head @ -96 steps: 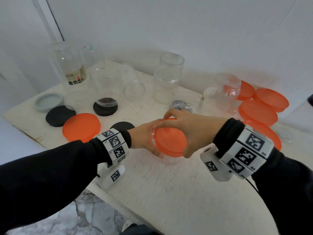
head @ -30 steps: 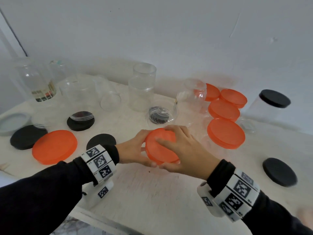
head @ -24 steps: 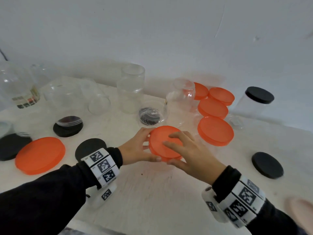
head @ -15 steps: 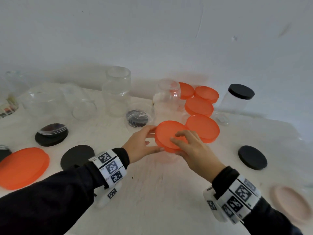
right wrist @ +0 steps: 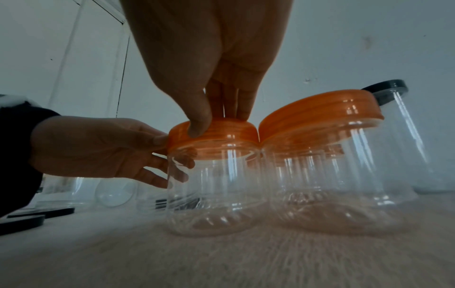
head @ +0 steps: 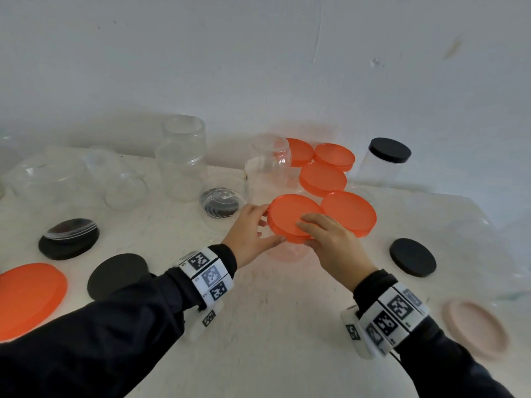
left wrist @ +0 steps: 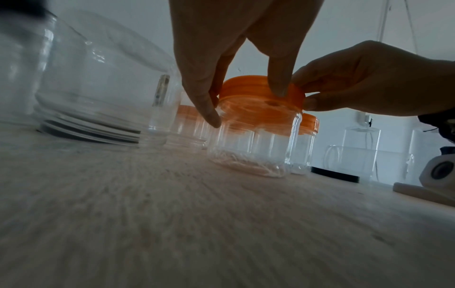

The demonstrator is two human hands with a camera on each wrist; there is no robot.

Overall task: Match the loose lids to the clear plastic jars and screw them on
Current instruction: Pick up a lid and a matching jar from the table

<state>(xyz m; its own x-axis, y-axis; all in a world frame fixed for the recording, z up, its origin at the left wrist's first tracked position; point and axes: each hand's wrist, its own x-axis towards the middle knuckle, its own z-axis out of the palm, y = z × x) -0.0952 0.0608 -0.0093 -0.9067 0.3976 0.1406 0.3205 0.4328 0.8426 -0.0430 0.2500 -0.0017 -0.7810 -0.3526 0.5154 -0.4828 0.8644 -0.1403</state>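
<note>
A short clear jar [head: 287, 254] with an orange lid [head: 287, 216] on it stands mid-table, held by both hands. My left hand [head: 265, 225] grips it from the left, thumb low on the clear wall [left wrist: 256, 152] and a finger on the lid's rim [left wrist: 251, 87]. My right hand [head: 306, 234] holds the lid [right wrist: 221, 138] from the near right, thumb on its rim and fingers lying on top. The jar [right wrist: 211, 194] touches a second orange-lidded jar [head: 349, 212] on its right.
More orange-lidded jars [head: 321, 179] and a black-lidded jar [head: 389, 150] stand behind. Open clear jars [head: 184, 159] line the back left. Loose lids lie around: black [head: 412, 257], black [head: 117, 274], a large orange one [head: 28, 294], a pink one [head: 474, 331].
Both hands have carried the orange-lidded jar away and to the right until it stands against the other orange-lidded jars. The right hand went from cupping the lid to holding its near edge.
</note>
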